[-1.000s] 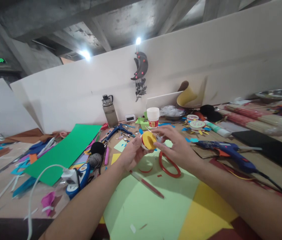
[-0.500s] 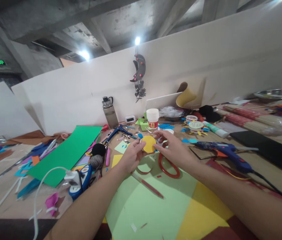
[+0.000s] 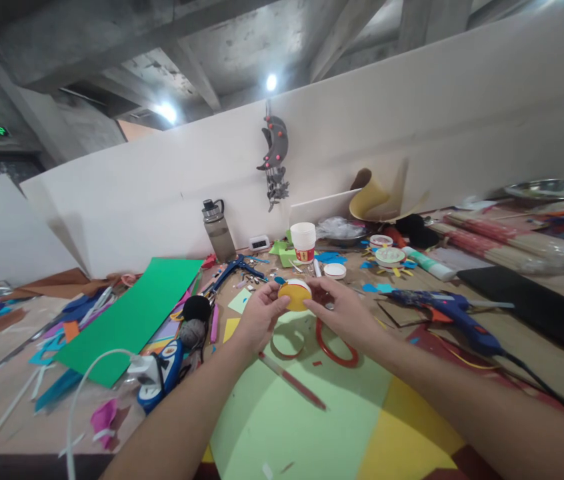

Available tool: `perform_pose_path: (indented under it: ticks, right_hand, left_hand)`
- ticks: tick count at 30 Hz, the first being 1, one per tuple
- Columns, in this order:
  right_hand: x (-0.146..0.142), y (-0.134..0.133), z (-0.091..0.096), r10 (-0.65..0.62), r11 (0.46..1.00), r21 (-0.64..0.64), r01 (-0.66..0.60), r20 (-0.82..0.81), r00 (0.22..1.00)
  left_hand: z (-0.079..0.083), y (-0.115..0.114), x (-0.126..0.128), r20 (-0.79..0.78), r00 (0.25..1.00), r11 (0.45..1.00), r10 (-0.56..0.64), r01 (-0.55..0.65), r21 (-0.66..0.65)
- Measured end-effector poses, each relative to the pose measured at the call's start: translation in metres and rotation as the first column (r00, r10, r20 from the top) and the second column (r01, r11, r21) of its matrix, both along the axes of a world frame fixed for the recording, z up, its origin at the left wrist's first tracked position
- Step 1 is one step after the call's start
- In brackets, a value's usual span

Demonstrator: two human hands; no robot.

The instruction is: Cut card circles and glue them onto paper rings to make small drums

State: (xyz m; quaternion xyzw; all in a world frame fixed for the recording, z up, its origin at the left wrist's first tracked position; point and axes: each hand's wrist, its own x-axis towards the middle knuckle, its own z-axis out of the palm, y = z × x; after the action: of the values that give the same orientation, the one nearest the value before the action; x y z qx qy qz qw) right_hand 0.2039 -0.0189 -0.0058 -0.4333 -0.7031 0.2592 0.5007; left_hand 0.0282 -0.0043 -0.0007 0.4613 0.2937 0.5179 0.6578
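My left hand [image 3: 262, 315] and my right hand [image 3: 339, 310] meet over the middle of the table. Between their fingertips they grip a yellow disc [image 3: 294, 299] with a white round rim showing along its upper edge. The disc is tilted, with its yellow face toward me. Below the hands, red-handled scissors [image 3: 353, 357] lie on a light green sheet [image 3: 282, 433]; their blades are hidden. A red pen [image 3: 296, 382] also rests on the sheet, near my left wrist.
A stack of white cups [image 3: 303, 238] and a white lid [image 3: 335, 271] stand beyond the hands. To the right lies a blue glue gun [image 3: 455, 310]. On the left are a green sheet [image 3: 132, 320], a power strip [image 3: 162, 377] and a grey bottle [image 3: 219, 233].
The yellow disc has tipped so that its white rim now shows, and it has dropped slightly in view. My right fingers have moved closer around its edge.
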Motion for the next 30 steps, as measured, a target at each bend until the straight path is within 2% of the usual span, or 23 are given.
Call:
perform_pose_path:
  ticks: [6,12,20,26,30]
  right_hand:
    - [-0.0025,-0.0021,-0.0007,0.015,1.0,-0.025,-0.016,-0.033,0.999]
    - [-0.0015,-0.0013,0.0003,0.009,1.0,-0.027,-0.009,-0.001,1.0]
    - [-0.0012,-0.0004,-0.0024,0.058,0.989,-0.13,-0.073,-0.112,0.992]
    - [-0.0018,-0.0009,-0.0031,0.065,0.988,-0.141,-0.07,-0.045,0.997]
    - [0.0018,-0.0024,0.0015,0.049,0.99,-0.129,-0.059,-0.081,0.996]
  left_hand:
    - [-0.0026,0.0019,0.0019,-0.072,0.995,0.997,0.074,-0.075,-0.013]
    - [-0.0031,0.0032,0.0009,-0.178,0.976,0.991,0.125,-0.116,0.062]
    - [-0.0011,-0.0001,0.0027,-0.145,0.987,0.997,0.07,-0.067,0.026]
    - [-0.0012,-0.0001,-0.0003,-0.133,0.989,0.998,0.059,-0.058,0.007]
    - [-0.0034,0.0034,-0.003,-0.081,0.995,0.998,0.053,-0.055,-0.03]
